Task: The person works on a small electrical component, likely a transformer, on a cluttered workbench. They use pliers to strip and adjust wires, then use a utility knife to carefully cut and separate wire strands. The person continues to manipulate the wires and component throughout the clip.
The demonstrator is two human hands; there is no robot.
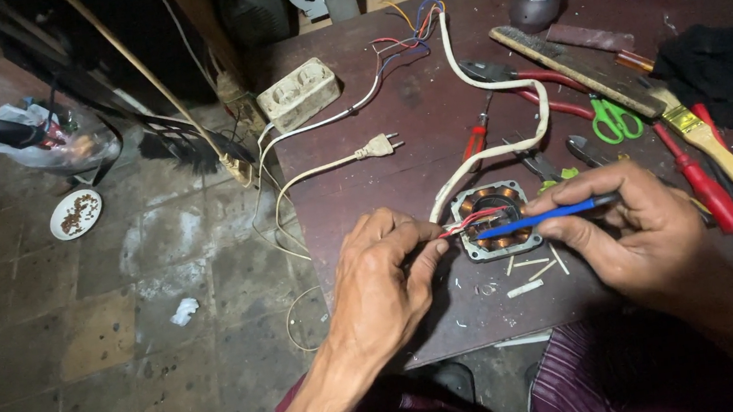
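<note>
Copper-wound square stator (pixel 489 219); slim blue tool (pixel 541 216)

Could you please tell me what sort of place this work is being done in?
Probably a small electrical repair workshop. A motor stator with copper windings lies on a worn table, with pliers, a screwdriver and a socket box around it.

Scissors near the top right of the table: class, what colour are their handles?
Green; the scissors show best in the head view.
</note>
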